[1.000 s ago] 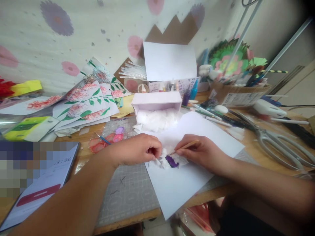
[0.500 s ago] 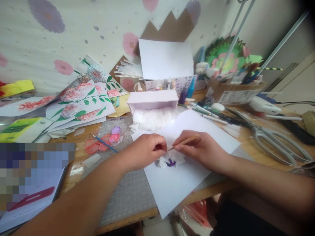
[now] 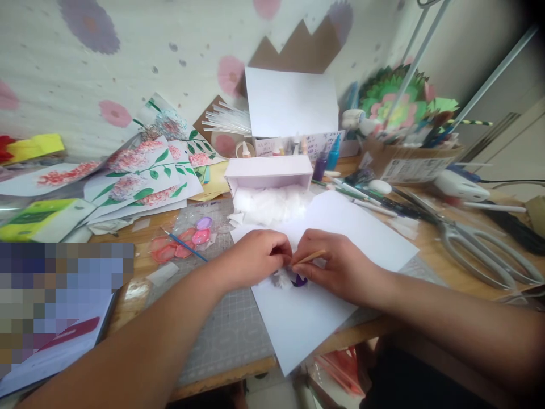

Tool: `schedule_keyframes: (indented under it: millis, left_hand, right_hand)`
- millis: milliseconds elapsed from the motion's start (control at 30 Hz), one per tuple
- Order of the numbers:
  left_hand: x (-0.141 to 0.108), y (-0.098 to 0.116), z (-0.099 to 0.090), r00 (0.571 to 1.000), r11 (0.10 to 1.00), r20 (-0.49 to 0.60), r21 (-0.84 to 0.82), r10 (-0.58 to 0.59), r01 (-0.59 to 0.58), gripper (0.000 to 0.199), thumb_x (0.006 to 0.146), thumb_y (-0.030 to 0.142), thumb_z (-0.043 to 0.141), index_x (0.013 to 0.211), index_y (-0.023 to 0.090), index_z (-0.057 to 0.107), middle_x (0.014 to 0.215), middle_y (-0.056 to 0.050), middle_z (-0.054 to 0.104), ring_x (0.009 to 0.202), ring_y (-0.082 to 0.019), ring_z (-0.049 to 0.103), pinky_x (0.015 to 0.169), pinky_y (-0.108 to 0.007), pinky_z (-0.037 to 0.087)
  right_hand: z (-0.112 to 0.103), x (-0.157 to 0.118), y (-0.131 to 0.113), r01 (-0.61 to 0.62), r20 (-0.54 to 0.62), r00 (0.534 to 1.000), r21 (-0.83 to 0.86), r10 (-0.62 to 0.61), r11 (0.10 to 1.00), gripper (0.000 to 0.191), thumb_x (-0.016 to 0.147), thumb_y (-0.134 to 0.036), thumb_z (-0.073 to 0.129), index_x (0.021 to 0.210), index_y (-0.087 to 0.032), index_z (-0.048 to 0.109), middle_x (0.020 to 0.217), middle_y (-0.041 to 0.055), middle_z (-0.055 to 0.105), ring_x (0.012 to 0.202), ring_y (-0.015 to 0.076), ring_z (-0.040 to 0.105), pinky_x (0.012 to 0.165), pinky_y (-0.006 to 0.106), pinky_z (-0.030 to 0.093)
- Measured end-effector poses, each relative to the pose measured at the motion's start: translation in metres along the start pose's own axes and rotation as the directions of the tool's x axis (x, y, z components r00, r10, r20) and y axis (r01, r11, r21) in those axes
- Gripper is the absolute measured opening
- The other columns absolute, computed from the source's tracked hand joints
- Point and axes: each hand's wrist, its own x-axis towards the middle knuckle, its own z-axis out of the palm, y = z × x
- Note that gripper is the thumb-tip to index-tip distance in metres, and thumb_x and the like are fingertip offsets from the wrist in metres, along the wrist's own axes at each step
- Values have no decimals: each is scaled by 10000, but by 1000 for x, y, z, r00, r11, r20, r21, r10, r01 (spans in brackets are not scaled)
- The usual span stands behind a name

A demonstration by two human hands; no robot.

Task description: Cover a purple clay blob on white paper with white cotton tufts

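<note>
My right hand (image 3: 336,258) grips a thin tan wooden stick (image 3: 313,257), its tip hidden between my fingers. Beside it, my left hand (image 3: 259,255) is closed in a pinch; whatever lies between thumb and finger is too small to make out. The fingertips of both hands meet or nearly meet. Below them is a crumpled white tissue-like piece (image 3: 281,279) with a dark purple patch (image 3: 299,280), partly covered by my right hand. These lie over a white paper sheet (image 3: 298,335). Just behind my hands, fluffy white cotton (image 3: 272,204) spills from a white box (image 3: 268,166).
A grey cutting mat (image 3: 225,335) lies under the paper. Left are a blue paintbrush (image 3: 185,244) on a petal-shaped palette (image 3: 168,250), flower paintings (image 3: 131,184) and a blurred-out screen (image 3: 55,335). Large scissors (image 3: 477,244), pens and a cardboard box (image 3: 413,165) occupy the right.
My right hand has moved closer to my left, and now covers more of the white piece and purple patch. The stick has shifted with it. The whole view has moved slightly.
</note>
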Motion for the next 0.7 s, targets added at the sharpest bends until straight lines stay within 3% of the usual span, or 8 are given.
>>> schedule_keyframes:
  millis: [367, 567, 700]
  left_hand:
    - [-5, 1, -9, 997, 996, 73, -87, -2, 8, 62, 707, 229, 507, 733, 176, 529, 703, 19, 559, 644, -125, 512, 542, -219, 383]
    - [-4, 1, -8, 996, 998, 90, -52, -27, 32, 107, 706, 236, 508, 788, 193, 562, 738, 14, 593, 657, -134, 536, 560, -228, 400]
    - [-4, 2, -11, 995, 998, 97, -47, -33, 38, 136, 714, 244, 499, 812, 195, 578, 794, 1, 614, 705, -146, 554, 605, -241, 415]
  right_hand:
    - [5, 17, -5, -81, 71, 993, -136, 91, 987, 147, 720, -91, 578, 603, -179, 590, 707, -3, 581, 645, 113, 541, 602, 227, 417]
    - [-3, 12, 1, -225, -9, 974, 139, 228, 964, 106, 734, -153, 586, 631, -170, 609, 724, 7, 593, 656, 120, 565, 600, 237, 436]
    - [-11, 6, 0, -178, -11, 983, 230, 185, 957, 137, 735, -170, 600, 597, -173, 597, 741, 11, 603, 664, 122, 570, 615, 249, 450]
